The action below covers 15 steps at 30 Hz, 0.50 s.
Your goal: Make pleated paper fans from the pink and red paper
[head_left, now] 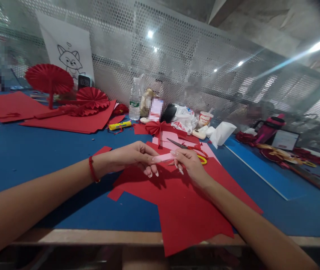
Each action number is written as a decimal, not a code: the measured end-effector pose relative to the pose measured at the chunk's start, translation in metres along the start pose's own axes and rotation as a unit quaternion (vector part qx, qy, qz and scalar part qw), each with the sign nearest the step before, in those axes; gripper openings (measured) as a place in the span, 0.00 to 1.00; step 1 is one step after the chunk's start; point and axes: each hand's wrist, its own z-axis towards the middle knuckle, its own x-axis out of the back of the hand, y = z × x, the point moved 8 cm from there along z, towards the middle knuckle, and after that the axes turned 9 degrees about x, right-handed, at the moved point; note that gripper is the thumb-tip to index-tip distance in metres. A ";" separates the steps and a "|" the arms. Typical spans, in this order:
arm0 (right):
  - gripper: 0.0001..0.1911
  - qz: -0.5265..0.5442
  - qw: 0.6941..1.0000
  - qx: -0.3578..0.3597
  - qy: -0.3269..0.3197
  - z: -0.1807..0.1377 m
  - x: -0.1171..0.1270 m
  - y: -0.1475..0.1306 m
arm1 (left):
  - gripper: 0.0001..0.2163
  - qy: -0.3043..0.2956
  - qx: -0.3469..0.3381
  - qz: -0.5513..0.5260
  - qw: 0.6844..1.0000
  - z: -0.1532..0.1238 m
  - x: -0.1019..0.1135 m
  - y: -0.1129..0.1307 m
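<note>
My left hand [133, 156] and my right hand [189, 164] meet over a pile of red paper sheets [188, 202] on the blue table. Between their fingertips they pinch a narrow folded pink paper strip [162, 158], the left hand on its left end and the right hand on its right end. A red string bracelet circles my left wrist. Just behind the hands lie scissors [189, 148] with red and yellow handles on pink paper, and a small red pleated paper fan [156, 128].
Large red pleated fans [49, 78] and red sheets [72, 120] lie at the back left under a fox drawing [69, 56]. A water bottle [134, 100], yellow glue stick [120, 126], bags, cup and tissue stand mid-back. A blue board [264, 169] lies right. The wooden table edge [92, 237] runs near me.
</note>
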 end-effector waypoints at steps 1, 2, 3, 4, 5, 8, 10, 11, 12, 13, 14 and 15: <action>0.21 -0.002 1.000 0.007 -0.015 -0.001 -0.003 -0.002 | 0.08 -0.023 0.002 0.009 1.000 -0.001 -0.004 0.000; 0.22 -0.005 0.999 0.014 -0.034 -0.003 -0.006 -0.005 | 0.08 -0.045 0.001 0.019 0.999 -0.002 -0.009 0.000; 0.22 -0.009 0.998 0.021 -0.057 -0.005 -0.011 -0.007 | 0.08 -0.063 -0.003 0.029 0.998 -0.004 -0.014 0.001; 0.22 -0.016 0.996 0.027 -0.083 -0.008 -0.016 -0.010 | 0.09 -0.078 -0.008 0.035 0.996 -0.005 -0.020 0.002; 0.22 -0.025 0.993 0.029 -0.109 -0.011 -0.021 -0.012 | 0.09 -0.091 -0.012 0.037 0.995 -0.006 -0.027 0.003; 0.21 -0.061 0.982 0.027 -0.179 -0.019 -0.036 -0.014 | 0.10 -0.115 -0.006 0.022 0.993 -0.008 -0.045 0.004; 0.21 -0.080 0.976 0.031 -0.202 -0.021 -0.041 -0.015 | 0.11 -0.106 -0.002 0.014 0.994 -0.008 -0.052 0.005; 0.21 -0.087 0.974 0.039 -0.205 -0.021 -0.041 -0.016 | 0.12 -0.096 -0.002 0.013 0.995 -0.008 -0.053 0.005; 0.21 -0.093 0.973 0.047 -0.204 -0.021 -0.041 -0.018 | 0.13 -0.083 -0.002 0.013 0.996 -0.008 -0.053 0.006; 0.22 -0.096 0.973 0.056 -0.201 -0.020 -0.039 -0.019 | 0.13 -0.067 -0.003 0.015 0.998 -0.008 -0.051 0.006; 0.22 -0.100 0.973 0.062 -0.198 -0.019 -0.038 -0.021 | 0.13 -0.050 -0.005 0.018 0.999 -0.008 -0.049 0.007; 0.22 -0.104 0.973 0.067 -0.195 -0.018 -0.036 -0.022 | 0.14 -0.032 -0.004 0.021 0.999 -0.008 -0.047 0.007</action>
